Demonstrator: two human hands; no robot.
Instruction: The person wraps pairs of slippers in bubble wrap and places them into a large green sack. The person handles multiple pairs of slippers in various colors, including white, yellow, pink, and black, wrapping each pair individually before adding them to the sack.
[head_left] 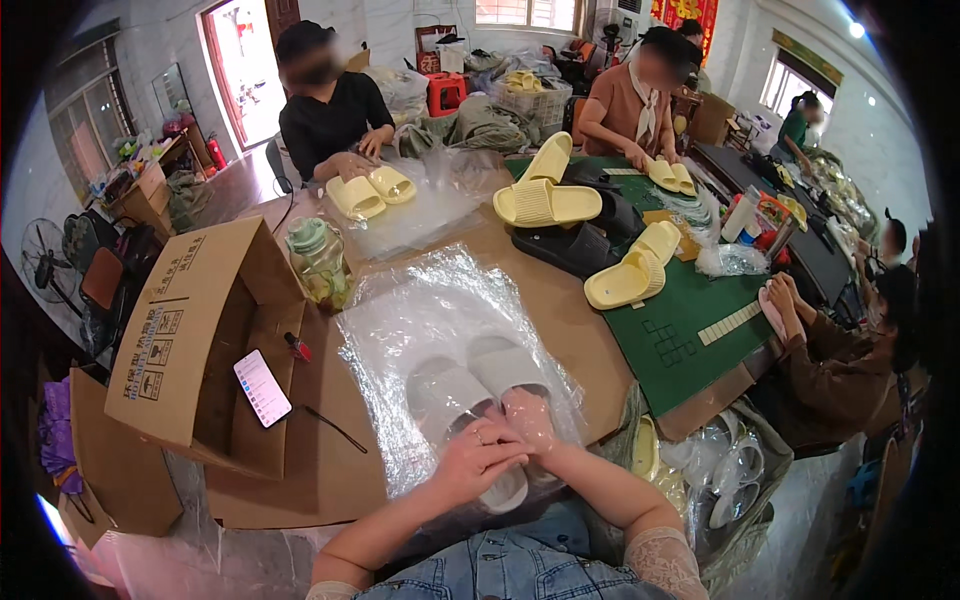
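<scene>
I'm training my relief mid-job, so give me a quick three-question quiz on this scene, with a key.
1. Multiple choice: which item is nearest the person's left hand and right hand?
a) red stool
b) grey slippers
c) black slippers

2. True or false: the screen of the phone is dark.

3. Open: what colour is the lid of the clear jar beside the cardboard box?

Key: 1. b; 2. False, it is lit; 3. Pale green.
</scene>
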